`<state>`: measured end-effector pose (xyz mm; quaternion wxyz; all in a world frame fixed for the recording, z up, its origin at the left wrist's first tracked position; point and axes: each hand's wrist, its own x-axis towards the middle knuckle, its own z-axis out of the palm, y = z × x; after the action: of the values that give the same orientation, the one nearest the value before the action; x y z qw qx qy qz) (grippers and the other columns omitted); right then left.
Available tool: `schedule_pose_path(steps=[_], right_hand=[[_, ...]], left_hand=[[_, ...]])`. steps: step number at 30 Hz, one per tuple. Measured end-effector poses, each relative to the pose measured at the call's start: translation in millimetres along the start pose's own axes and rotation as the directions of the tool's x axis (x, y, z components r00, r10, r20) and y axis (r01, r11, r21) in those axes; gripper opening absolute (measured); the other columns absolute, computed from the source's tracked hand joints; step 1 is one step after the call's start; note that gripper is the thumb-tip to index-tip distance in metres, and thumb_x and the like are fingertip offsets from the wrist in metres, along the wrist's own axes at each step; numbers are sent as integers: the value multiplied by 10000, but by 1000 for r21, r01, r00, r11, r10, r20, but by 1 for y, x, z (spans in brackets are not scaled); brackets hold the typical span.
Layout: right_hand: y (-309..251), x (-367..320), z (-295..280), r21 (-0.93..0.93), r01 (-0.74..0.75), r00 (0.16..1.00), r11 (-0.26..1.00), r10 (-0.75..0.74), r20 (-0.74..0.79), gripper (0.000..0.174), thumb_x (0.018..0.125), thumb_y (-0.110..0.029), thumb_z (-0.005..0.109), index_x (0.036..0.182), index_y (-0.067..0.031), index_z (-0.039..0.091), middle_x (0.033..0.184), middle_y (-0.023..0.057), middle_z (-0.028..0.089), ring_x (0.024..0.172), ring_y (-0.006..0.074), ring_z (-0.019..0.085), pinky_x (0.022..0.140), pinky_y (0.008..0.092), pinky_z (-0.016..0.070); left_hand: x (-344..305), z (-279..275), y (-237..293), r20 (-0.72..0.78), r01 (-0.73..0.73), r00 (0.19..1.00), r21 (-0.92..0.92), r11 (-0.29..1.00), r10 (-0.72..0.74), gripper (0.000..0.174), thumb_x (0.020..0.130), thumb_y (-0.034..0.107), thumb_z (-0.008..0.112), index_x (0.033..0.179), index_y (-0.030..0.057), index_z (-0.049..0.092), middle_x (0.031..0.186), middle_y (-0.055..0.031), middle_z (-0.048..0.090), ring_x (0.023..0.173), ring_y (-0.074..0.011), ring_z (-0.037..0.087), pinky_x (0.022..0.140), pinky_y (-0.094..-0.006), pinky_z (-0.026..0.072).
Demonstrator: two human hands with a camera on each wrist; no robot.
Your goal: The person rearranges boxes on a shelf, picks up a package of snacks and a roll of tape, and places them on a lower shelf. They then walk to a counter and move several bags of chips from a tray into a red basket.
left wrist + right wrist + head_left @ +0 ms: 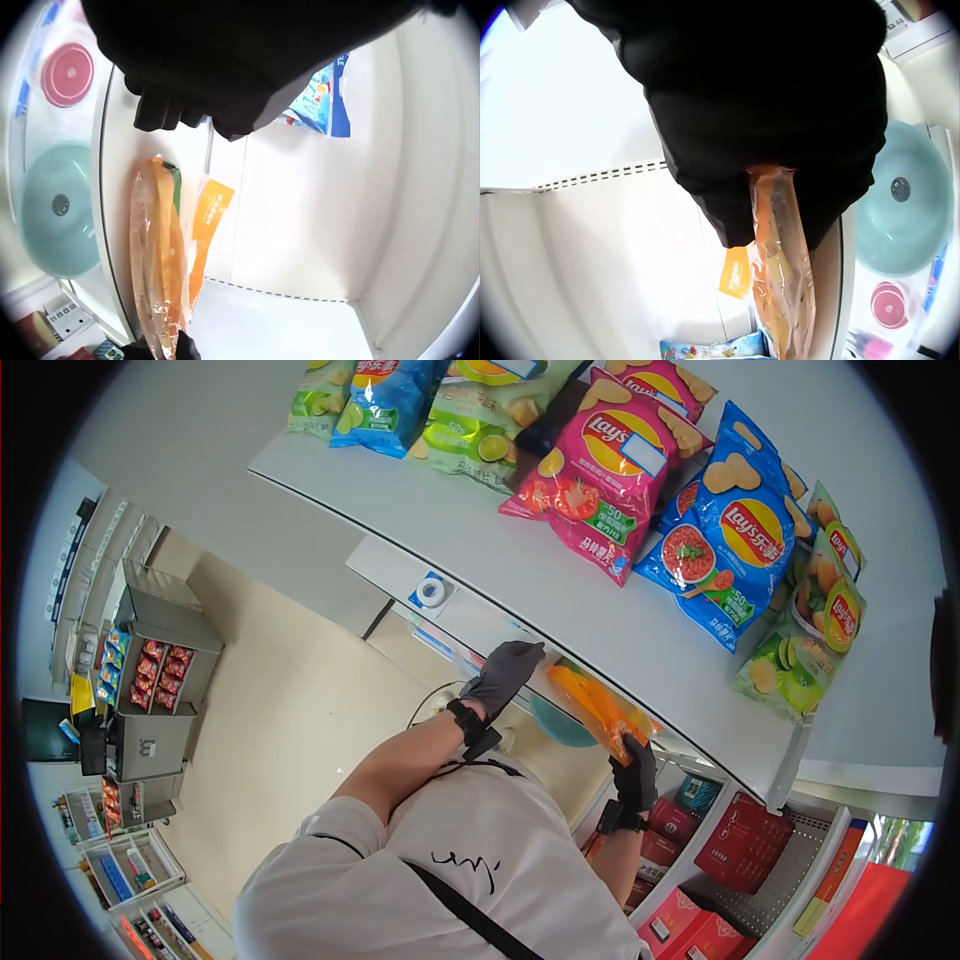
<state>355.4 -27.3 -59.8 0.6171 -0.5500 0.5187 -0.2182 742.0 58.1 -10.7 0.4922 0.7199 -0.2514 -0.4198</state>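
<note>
An orange clear-wrapped package (pixel 592 705) is pinched at its near end by the right hand (pixel 636 775), beside the shelf edge. In the right wrist view the package (pixel 781 270) hangs between the fingers and thumb of the gloved right hand (pixel 765 105). The left hand (pixel 505 675), also in a dark glove, is at the shelf edge left of the package. In the left wrist view the left hand (pixel 217 60) is near a blue packet (pixel 322 101), and whether it touches that packet is hidden. An orange packet (pixel 208 225) lies on the white surface.
Lay's bags in pink (pixel 610 470), blue (pixel 735 530) and green (pixel 815 625) stand on the upper shelf (pixel 400 500). A teal bowl (pixel 562 722) and a roll of tape (pixel 431 593) sit lower. Red boxes (pixel 740 840) fill shelving at the right.
</note>
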Motion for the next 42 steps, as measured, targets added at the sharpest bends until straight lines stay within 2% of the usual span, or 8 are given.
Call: schedule_pose_path(steps=[7,12,16,19,27,31,34,42], right_hand=[[-42,-28,-2,258,-243,968,935,251,1,329,1083,-314,689,1312,-78,685,930,72,721,616,128,623,544,254,496],[-109,-54,16,265,-111,988,958,135,-73,451,1062,-369,679,1389,-64,629,964,91,718,602,150,610,526,260,474],[-106,-62,-3,434,49,999,900,-38,-35,468,1053,-264,664,1456,-37,597,1131,134,745,784,197,724,654,294,589],[-127,-79,-4,376,121,990,919,-139,21,516,1032,-202,666,1503,-12,573,1253,158,736,963,244,756,811,343,631],[-131,-70,4,512,-53,935,857,-138,327,655,961,-50,676,1592,30,521,1421,174,702,1249,310,736,1105,463,606],[-170,-67,70,271,0,932,963,-99,350,530,936,-24,681,1463,21,638,1242,88,751,1035,200,731,910,361,588],[-177,-54,130,147,-5,932,989,-48,358,460,938,-46,704,1394,13,699,1141,33,764,920,120,703,793,289,557],[-228,-29,313,27,-204,851,979,163,500,420,1031,-199,747,1418,-39,715,1133,15,774,957,94,708,801,263,543]], left_hand=[[52,80,-79,233,-446,893,352,823,385,470,1065,481,667,1199,43,770,1027,-140,788,976,-244,762,858,-414,589],[14,32,3,406,12,914,-52,999,10,468,1087,468,648,1307,64,730,1202,-140,772,1076,-233,758,930,-401,606],[25,34,-57,589,-477,629,-221,850,507,476,1095,479,672,1360,85,699,1323,-96,745,1151,-213,750,1008,-382,614],[-11,18,-3,785,566,606,-539,623,128,481,1066,327,777,1445,58,653,1270,-71,767,1130,-191,762,961,-355,633],[-54,-61,40,822,744,559,-440,502,-110,513,1043,286,819,1466,47,657,1387,-99,760,1179,-227,770,1032,-368,631],[-83,-135,31,560,201,822,-456,867,104,457,1133,330,679,1442,-7,673,1329,-108,777,1170,-196,772,1024,-347,638],[-89,-182,23,487,511,841,-567,646,-237,450,1144,305,663,1451,-24,659,1345,-122,764,1179,-195,769,1036,-341,635],[-92,-353,-29,245,345,938,-695,631,-244,478,1123,295,704,1462,-35,638,1343,-140,754,1159,-229,774,1023,-364,643]])
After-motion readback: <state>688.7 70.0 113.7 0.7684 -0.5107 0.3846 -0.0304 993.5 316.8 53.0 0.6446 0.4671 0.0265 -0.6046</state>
